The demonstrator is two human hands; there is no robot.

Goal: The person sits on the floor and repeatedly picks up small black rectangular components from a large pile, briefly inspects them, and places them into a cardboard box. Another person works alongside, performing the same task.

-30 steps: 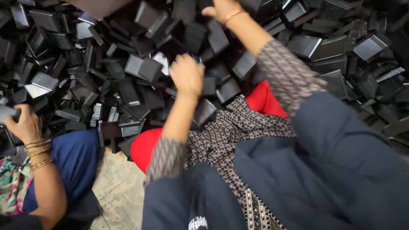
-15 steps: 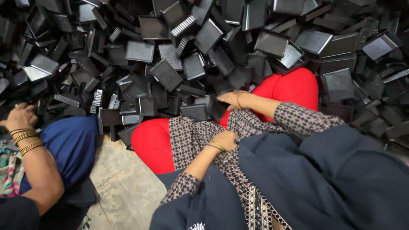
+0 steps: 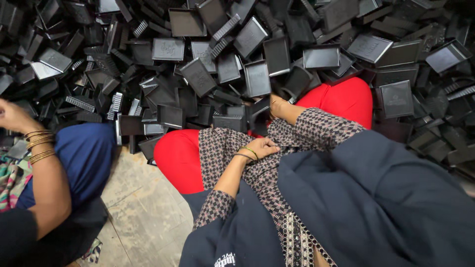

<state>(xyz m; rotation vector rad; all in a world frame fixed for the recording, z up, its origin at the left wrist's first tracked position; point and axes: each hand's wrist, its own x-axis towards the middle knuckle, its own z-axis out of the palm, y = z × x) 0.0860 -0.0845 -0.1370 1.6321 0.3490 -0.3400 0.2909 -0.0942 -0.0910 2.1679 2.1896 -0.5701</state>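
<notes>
While both arms stretched far out into the heap a second ago, they are now drawn back to the lap, so the reach is over and the hands sit close to the body. At the grip, the left hand (image 3: 262, 147) rests on the patterned tunic (image 3: 222, 143) with its fingers curled loosely inward; I cannot tell whether anything small lies inside them, though no tray shows there. Its wrist carries thin bangles, and the forearm runs back along the lap, elbow bent and tucked near the dark jacket (image 3: 376, 198). The right hand (image 3: 278, 105) lies further forward at the near edge of the pile of black plastic trays (image 3: 257, 78), fingers pointing down among the pieces and largely hidden, so whether it clasps one cannot be made out; its patterned sleeve crosses over the red trousers (image 3: 341, 96). The nearest trays lie just beside that hand, touching the knees, and the heap spreads across the whole upper view. At the left, a co-worker's hand (image 3: 12, 116) with gold bangles is raised above a blue-clad knee (image 3: 81, 153), well apart, over a stone floor (image 3: 143, 217).
</notes>
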